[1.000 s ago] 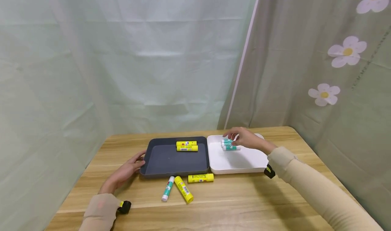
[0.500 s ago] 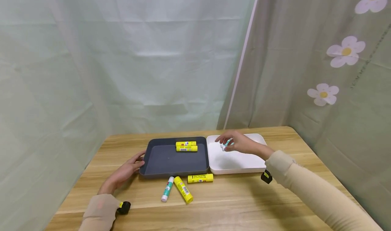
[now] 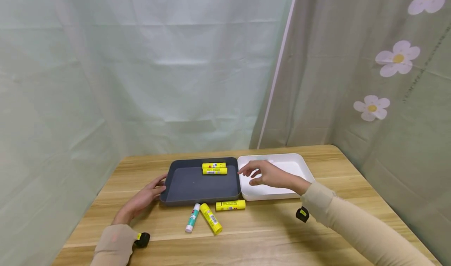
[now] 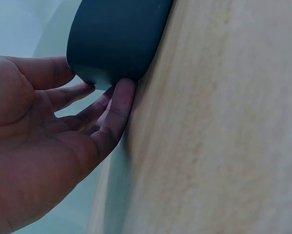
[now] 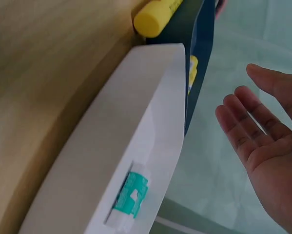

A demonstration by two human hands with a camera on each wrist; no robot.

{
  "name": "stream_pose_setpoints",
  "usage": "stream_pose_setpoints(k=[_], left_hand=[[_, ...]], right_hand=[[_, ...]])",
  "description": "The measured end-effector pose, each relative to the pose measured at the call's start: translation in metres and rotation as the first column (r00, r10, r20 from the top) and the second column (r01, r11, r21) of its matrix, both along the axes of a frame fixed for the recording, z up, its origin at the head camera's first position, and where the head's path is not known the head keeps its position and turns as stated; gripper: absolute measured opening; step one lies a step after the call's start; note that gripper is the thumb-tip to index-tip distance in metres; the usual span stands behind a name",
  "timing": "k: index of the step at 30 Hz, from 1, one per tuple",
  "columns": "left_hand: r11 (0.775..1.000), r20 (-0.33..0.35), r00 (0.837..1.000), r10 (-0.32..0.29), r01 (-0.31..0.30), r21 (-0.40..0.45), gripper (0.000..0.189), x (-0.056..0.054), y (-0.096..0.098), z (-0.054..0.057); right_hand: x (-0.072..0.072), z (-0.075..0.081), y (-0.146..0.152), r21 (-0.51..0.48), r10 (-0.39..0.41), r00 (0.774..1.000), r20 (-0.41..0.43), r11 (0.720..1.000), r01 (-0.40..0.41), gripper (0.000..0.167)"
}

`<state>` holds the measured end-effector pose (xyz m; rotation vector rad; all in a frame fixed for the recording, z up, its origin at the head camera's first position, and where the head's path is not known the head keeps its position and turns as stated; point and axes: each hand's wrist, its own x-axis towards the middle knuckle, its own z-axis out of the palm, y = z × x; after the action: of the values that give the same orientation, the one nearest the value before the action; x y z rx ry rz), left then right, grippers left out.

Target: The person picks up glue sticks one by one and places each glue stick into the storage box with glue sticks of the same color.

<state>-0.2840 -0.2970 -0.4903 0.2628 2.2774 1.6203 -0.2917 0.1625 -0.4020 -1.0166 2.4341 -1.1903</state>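
My left hand (image 3: 148, 193) rests its fingertips against the outer left wall of the dark grey tray (image 3: 197, 189); the left wrist view shows those fingers (image 4: 119, 105) touching the wall low down. Two yellow glue sticks (image 3: 215, 171) lie side by side in that tray. Over the left part of the white tray (image 3: 296, 168) hovers my right hand (image 3: 269, 176), fingers loosely bent and holding nothing. Green-and-white glue stick (image 5: 131, 195) in the white tray shows in the right wrist view; in the head view the hand covers it.
On the table (image 3: 267, 234), in front of the trays, lie a green-and-white glue stick (image 3: 192, 218), a slanted yellow glue stick (image 3: 211, 219) and another yellow one (image 3: 230, 205) close to the grey tray's front edge. The trays stand edge to edge, with a curtain (image 3: 190, 82) behind.
The right hand has let go of a green-and-white glue stick in the white tray and moved left and toward the front. My left hand stays at the grey tray.
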Motion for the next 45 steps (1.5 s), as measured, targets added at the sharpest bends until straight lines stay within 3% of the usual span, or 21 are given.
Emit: stream_pose_setpoints(k=[7, 14, 28, 41, 45], left_hand=[[1.000, -0.002, 1.000, 0.001, -0.001, -0.007, 0.062, 0.001, 0.000, 0.001], [1.000, -0.004, 1.000, -0.011, 0.011, -0.005, 0.063, 0.001, -0.001, 0.001], [1.000, -0.010, 1.000, -0.015, 0.015, -0.016, 0.062, 0.000, -0.001, 0.000], [1.000, -0.001, 1.000, -0.019, 0.019, -0.014, 0.063, 0.001, -0.002, 0.002], [1.000, -0.006, 1.000, -0.012, 0.012, -0.013, 0.063, 0.001, -0.002, 0.001]], right_hand=[[0.010, -0.003, -0.007, -0.017, 0.013, 0.999, 0.041, 1.000, -0.013, 0.042], [0.016, -0.013, -0.015, -0.001, 0.059, 0.998, -0.006, 0.998, -0.059, 0.043], [0.030, -0.027, -0.028, -0.033, 0.128, 0.987, 0.096, 0.992, -0.126, 0.042], [0.041, -0.039, -0.036, 0.014, 0.123, 0.990, 0.063, 0.992, -0.124, 0.044], [0.047, -0.042, -0.039, 0.080, 0.138, 0.990, 0.014, 0.987, -0.138, 0.043]])
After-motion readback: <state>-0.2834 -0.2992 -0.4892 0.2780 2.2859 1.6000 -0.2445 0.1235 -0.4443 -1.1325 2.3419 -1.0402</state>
